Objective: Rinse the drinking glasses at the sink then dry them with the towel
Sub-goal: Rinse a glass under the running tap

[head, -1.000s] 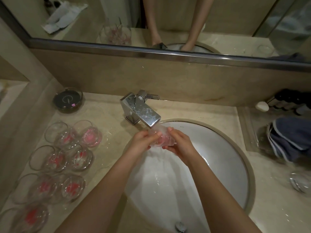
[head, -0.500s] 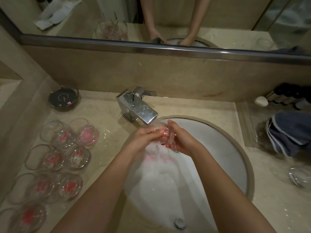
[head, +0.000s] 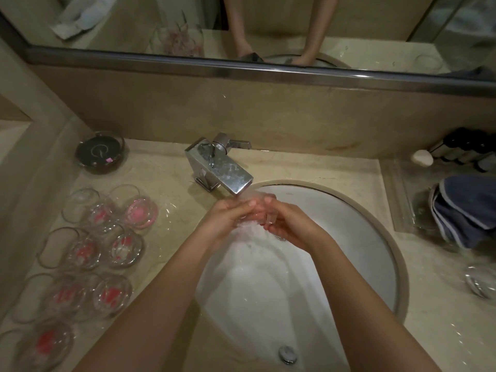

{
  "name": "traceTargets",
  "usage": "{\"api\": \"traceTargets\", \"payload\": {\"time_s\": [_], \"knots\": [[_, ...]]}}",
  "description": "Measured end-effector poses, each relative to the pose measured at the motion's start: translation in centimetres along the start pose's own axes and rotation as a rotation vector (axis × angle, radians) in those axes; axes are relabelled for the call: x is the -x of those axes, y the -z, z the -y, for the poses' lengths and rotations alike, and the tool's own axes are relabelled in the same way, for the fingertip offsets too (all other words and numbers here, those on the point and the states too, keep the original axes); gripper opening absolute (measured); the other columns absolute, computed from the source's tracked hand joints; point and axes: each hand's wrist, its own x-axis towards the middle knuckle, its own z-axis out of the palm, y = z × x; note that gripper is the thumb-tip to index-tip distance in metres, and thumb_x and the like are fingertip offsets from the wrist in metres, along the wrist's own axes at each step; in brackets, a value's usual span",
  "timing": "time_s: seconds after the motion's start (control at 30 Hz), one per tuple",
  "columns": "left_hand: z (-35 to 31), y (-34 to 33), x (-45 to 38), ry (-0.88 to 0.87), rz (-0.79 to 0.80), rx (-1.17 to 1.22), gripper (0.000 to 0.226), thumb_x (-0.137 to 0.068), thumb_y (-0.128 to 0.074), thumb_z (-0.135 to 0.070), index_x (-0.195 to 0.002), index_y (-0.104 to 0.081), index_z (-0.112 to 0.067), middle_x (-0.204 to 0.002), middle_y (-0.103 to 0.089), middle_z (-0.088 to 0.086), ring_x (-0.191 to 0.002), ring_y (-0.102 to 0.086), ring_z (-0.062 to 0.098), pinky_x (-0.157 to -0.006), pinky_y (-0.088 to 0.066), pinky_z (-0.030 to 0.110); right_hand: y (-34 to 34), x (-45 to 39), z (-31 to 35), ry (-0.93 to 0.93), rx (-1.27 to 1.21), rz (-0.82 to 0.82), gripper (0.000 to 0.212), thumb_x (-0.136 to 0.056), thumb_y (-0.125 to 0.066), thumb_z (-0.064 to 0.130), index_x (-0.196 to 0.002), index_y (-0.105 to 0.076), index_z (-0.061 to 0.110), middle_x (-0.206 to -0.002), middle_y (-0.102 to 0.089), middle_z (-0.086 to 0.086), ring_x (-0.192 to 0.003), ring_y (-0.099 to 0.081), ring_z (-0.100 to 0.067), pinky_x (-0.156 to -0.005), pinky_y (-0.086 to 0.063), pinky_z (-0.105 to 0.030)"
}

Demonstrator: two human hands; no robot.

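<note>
Together left hand [head: 228, 217] and right hand [head: 288, 224] grip glass [head: 257, 210].

Beige marble counter [head: 166, 173] beneath a steel-framed mirror [head: 268, 28].

glass [head: 264, 214]: clear, under running tap | glasses [head: 88, 253]: clustered, counter left | towel [head: 467, 210]: blue, folded, right

We have a single view, from a wide-angle camera worn on the head, looking forward and steeply down over both forearms. It sits close above the sink [head: 375, 224], which fills the lower middle, with the faucet [head: 222, 170] just beyond. The tabletop [head: 166, 167] spreads to both sides, bowed by the lens. Along the top edge we catch the mirror [head: 268, 30].
</note>
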Motion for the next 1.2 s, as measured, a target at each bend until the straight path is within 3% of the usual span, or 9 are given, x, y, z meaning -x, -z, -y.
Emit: {"api": "traceTargets", "payload": {"time_s": [0.13,0.2,0.33,0.47,0.57,0.77,0.97,1.13,1.2], "knots": [[0.1,0.2,0.0,-0.01,-0.01,-0.011,0.028,-0.083,-0.066,-0.011,-0.109,-0.069,-0.001,-0.096,-0.075,0.008,-0.09,-0.07,0.017,-0.081,-0.052,0.022,0.6,-0.1,-0.5,0.061,-0.129,0.067,0.039,-0.09,-0.062,0.006,-0.127,-0.056,0.014,-0.111,-0.064,-0.017,-0.098,-0.064,-0.024,-0.081,-0.054,-0.024],[0.1,0.1,0.0,-0.004,0.0,-0.036,0.029,-0.078,-0.069,-0.018,-0.105,-0.071,-0.006,-0.092,-0.076,0.004,-0.089,-0.07,0.015,-0.081,-0.05,0.02,0.6,-0.2,-0.3,0.039,-0.147,0.044,0.031,-0.093,-0.061,0.023,-0.122,-0.06,0.013,-0.116,-0.064,-0.019,-0.1,-0.066,-0.027,-0.085,-0.056,-0.029],[0.4,0.3,-0.1,0.02,-0.004,-0.014,0.032,-0.074,-0.069,-0.021,-0.105,-0.072,-0.014,-0.097,-0.076,0.002,-0.092,-0.07,0.016,-0.091,-0.049,0.028,0.3,-0.3,0.8,-0.081,0.046,-0.036,0.063,-0.094,-0.046,0.054,-0.101,-0.066,-0.005,-0.094,-0.066,-0.02,-0.067,-0.067,-0.021,-0.056,-0.054,-0.022],[0.8,0.6,-0.1,0.012,-0.007,0.021,0.036,-0.081,-0.073,-0.02,-0.114,-0.069,-0.008,-0.111,-0.071,0.017,-0.103,-0.067,0.026,-0.096,-0.048,0.034,0.6,-0.6,0.6,0.019,0.01,0.004,0.033,-0.087,-0.07,0.021,-0.116,-0.063,0.005,-0.106,-0.067,-0.017,-0.085,-0.07,-0.025,-0.074,-0.057,-0.028],[0.7,0.5,0.2,0.015,-0.004,0.034,0.03,-0.077,-0.07,-0.017,-0.106,-0.071,-0.011,-0.101,-0.075,0.006,-0.094,-0.07,0.017,-0.084,-0.052,0.025,1.0,-0.6,0.1,0.084,-0.01,0.053,0.041,-0.08,-0.073,0.001,-0.117,-0.06,0.016,-0.12,-0.061,-0.012,-0.096,-0.067,-0.025,-0.089,-0.055,-0.039],[0.8,0.6,0.3,0.05,0.002,0.017,0.031,-0.075,-0.069,-0.018,-0.106,-0.069,-0.013,-0.099,-0.076,0.006,-0.091,-0.071,0.015,-0.088,-0.051,0.025,0.9,-0.3,1.0,-0.085,0.045,0.0,0.052,-0.094,-0.053,0.047,-0.103,-0.066,-0.003,-0.092,-0.068,-0.019,-0.068,-0.07,-0.025,-0.058,-0.056,-0.024],[0.3,0.5,-0.1,0.036,0.002,0.073,0.021,-0.084,-0.062,-0.009,-0.103,-0.069,-0.004,-0.089,-0.076,0.004,-0.081,-0.073,0.011,-0.077,-0.055,0.019,1.4,-0.4,0.4,0.084,-0.014,0.042,0.038,-0.084,-0.068,0.001,-0.118,-0.061,0.014,-0.118,-0.063,-0.011,-0.09,-0.068,-0.024,-0.08,-0.055,-0.033],[0.0,-0.1,-0.2,0.031,0.019,0.035,0.017,-0.09,-0.06,-0.006,-0.102,-0.069,-0.014,-0.096,-0.076,0.003,-0.091,-0.072,0.017,-0.093,-0.051,0.027,0.9,-0.5,1.0,-0.062,-0.029,-0.007,0.05,-0.09,-0.057,0.049,-0.111,-0.069,0.006,-0.11,-0.069,-0.019,-0.091,-0.071,-0.031,-0.078,-0.059,-0.032],[0.2,0.0,-0.3,0.024,0.03,0.024,0.018,-0.087,-0.063,-0.011,-0.103,-0.071,-0.012,-0.097,-0.075,0.005,-0.095,-0.071,0.02,-0.094,-0.051,0.031,0.8,-0.6,1.1,-0.038,0.013,0.012,0.042,-0.091,-0.061,0.04,-0.11,-0.069,0.003,-0.112,-0.068,-0.023,-0.088,-0.071,-0.028,-0.076,-0.058,-0.029]]}}
